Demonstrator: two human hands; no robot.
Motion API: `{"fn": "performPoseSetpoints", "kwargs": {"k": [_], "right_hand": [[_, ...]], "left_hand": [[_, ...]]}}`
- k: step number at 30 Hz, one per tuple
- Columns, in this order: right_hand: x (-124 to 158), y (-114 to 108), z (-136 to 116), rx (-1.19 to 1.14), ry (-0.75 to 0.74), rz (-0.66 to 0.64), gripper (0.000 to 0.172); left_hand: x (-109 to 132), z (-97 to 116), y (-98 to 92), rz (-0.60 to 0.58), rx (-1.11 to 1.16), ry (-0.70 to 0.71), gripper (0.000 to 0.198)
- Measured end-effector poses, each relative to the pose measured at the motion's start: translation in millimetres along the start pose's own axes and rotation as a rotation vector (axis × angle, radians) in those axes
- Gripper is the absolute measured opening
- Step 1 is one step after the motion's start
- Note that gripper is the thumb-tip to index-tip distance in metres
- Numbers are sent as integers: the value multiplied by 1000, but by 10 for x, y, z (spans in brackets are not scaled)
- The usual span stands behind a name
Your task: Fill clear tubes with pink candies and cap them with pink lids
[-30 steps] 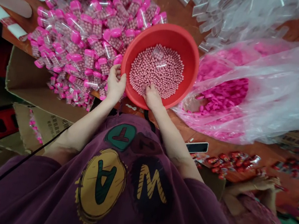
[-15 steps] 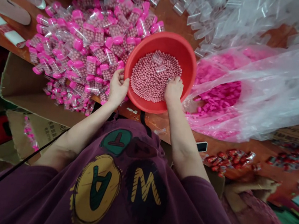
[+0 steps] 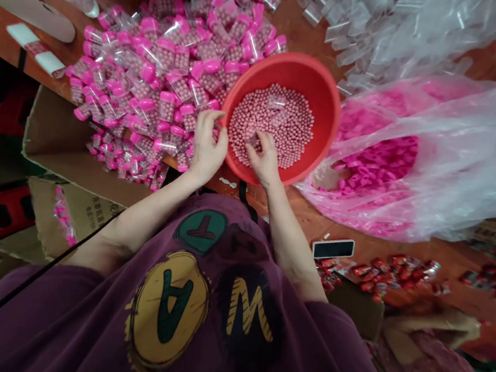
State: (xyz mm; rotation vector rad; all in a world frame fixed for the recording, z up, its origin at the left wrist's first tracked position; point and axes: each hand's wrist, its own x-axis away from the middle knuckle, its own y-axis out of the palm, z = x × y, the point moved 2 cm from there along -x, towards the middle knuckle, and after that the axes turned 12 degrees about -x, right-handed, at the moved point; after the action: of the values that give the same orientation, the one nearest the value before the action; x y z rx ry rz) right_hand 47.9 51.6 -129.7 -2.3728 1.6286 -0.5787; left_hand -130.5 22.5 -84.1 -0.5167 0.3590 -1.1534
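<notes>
A red bowl (image 3: 328, 114) holds a bed of small pink beads (image 3: 290, 139), with a couple of clear tubes (image 3: 277, 101) lying on top. My left hand (image 3: 209, 149) is at the bowl's left rim, thumb and fingers curled against it. Inside the bowl, my right hand (image 3: 265, 160) dips into the beads near the left front. Its fingers are closed round what looks like a clear plastic tube, mostly hidden by the fingers and beads. Left of the bowl lies a big heap of bead-filled tubes with pink caps (image 3: 151, 84).
At right, a clear plastic bag (image 3: 457, 161) holds loose pink caps (image 3: 382, 162). Empty clear tubes (image 3: 341, 29) are piled at the back. A phone (image 3: 333, 249) and red-wrapped pieces (image 3: 396, 271) lie at front right, near another person's arm (image 3: 432, 328). A cardboard box (image 3: 62, 146) stands at left.
My right hand has moved from the right side of the beads to the left front, closer to my left hand. My left hand stays at the rim. The whole view has shifted slightly.
</notes>
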Motion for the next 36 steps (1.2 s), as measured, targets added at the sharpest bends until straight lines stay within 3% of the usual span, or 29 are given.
{"fn": "performPoseSetpoints", "kwargs": {"k": [2,4,7,12,15,19,23,26,29,33,36], "right_hand": [[77,-40,-93,-99,-7,71,48],[150,-84,-180,-180,17,110,51],[254,-249,-289,-232,39,110,56],[360,-808,-461,-197,-137,135,38],[382,-1038,-541,-143,-236,38,33],[460,-1152,-578,-178,-231,-61,25],[529,-1200,-535,-306,-163,-164,16],[475,-1202,-401,-464,-67,-208,21],[400,-1141,-174,-529,16,-84,28],[467,-1050,169,-340,19,90,30],[617,-1189,477,-368,160,317,23]], "left_hand": [[1,132,122,-157,116,-6,38],[-6,227,284,-321,266,-105,37],[-33,327,417,-453,437,-278,29],[-45,553,324,-770,567,-412,31],[-10,735,273,-895,616,-443,28],[50,894,294,-913,640,-481,25],[83,914,346,-883,607,-541,22],[73,903,379,-875,573,-576,21],[62,894,394,-860,563,-602,20],[112,898,416,-894,636,-573,18],[190,930,474,-919,620,-570,15]]}}
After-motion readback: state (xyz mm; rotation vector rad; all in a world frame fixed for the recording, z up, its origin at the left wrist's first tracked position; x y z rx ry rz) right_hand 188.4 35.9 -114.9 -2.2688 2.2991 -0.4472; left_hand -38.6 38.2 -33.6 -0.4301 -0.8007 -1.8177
